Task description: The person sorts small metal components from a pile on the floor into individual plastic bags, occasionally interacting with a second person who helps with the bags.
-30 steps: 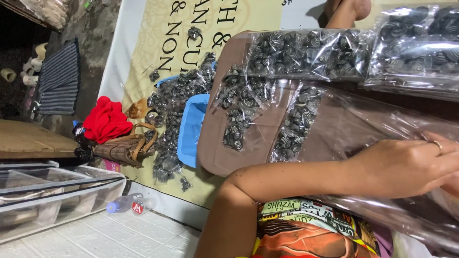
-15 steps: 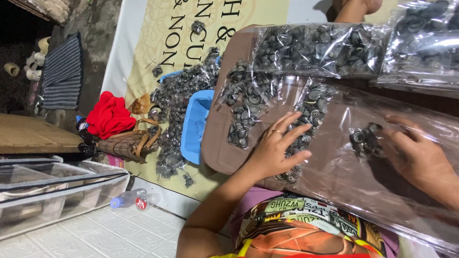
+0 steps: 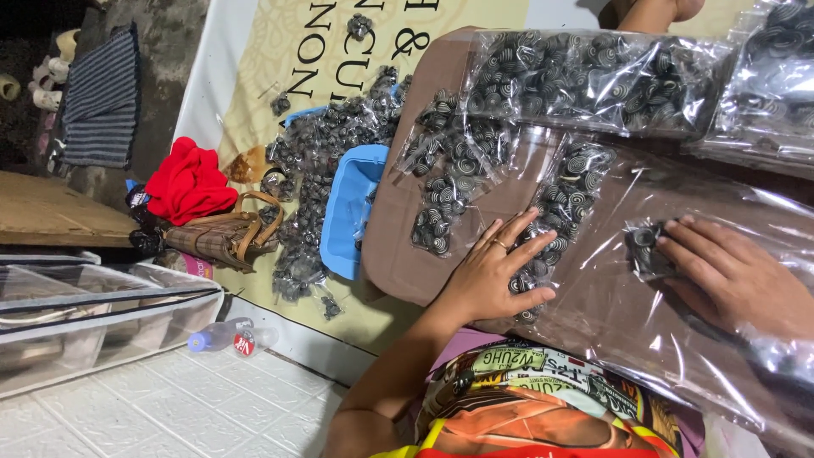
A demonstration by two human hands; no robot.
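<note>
Flat under the splayed left hand, spiral beads; right hand pinching a bead cluster.

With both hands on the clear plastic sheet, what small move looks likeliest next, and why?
Probably the right hand slides its small cluster of spiral pieces toward the row under the left hand: that cluster sits apart, while the left hand is pressed flat on the plastic sheet.

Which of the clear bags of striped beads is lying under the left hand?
The narrow bag that runs down the middle of the brown board. The left hand lies flat on its lower end; the other bags lie untouched above it.
</note>
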